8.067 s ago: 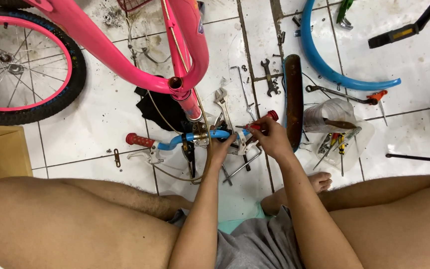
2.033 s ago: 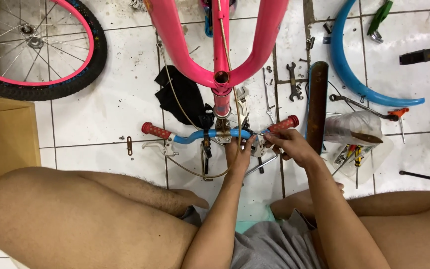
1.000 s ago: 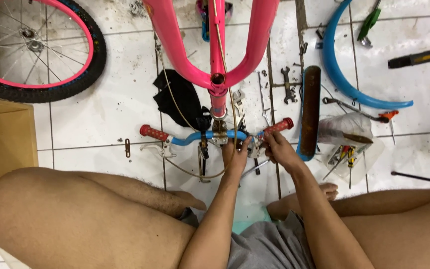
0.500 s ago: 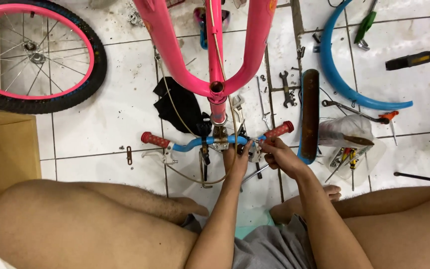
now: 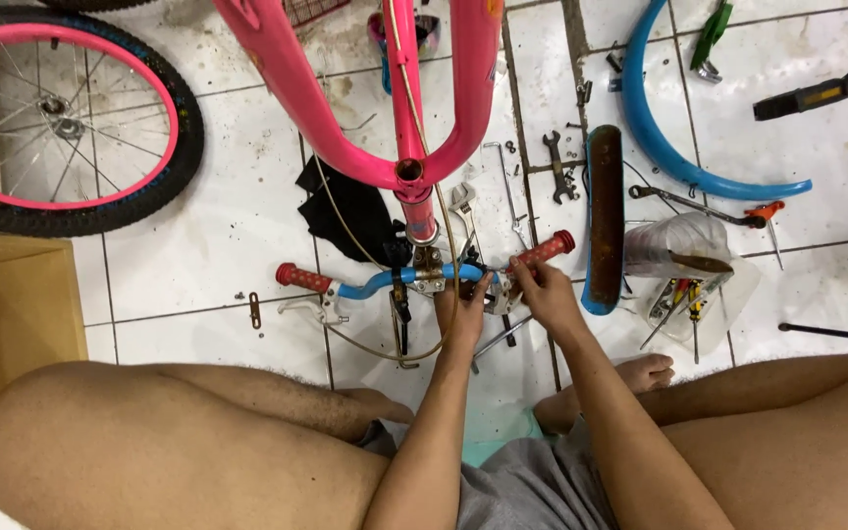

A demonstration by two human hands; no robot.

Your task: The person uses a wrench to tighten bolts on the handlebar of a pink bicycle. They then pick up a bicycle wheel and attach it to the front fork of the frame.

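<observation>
Gripping blue handlebar point(image 5: 385, 282), left hand point(image 5: 463, 312) clamped, right hand point(image 5: 542, 294) seemingly pinching brake lever point(image 5: 499, 294)

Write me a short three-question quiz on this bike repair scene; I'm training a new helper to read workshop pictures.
1. True or false: both hands, the left hand and the right hand, are at the blue metal handlebar with red rubber grips.
2. Multiple choice: the pink-rimmed, black-tyred wheel lies A) at the top left on the white tiled floor, B) on the person's lap, C) mounted in the pink steel bicycle frame.
3. Fill in: the curved blue mudguard lies to the ____ of the frame.

Key: 1 true; 2 A; 3 right.
</observation>
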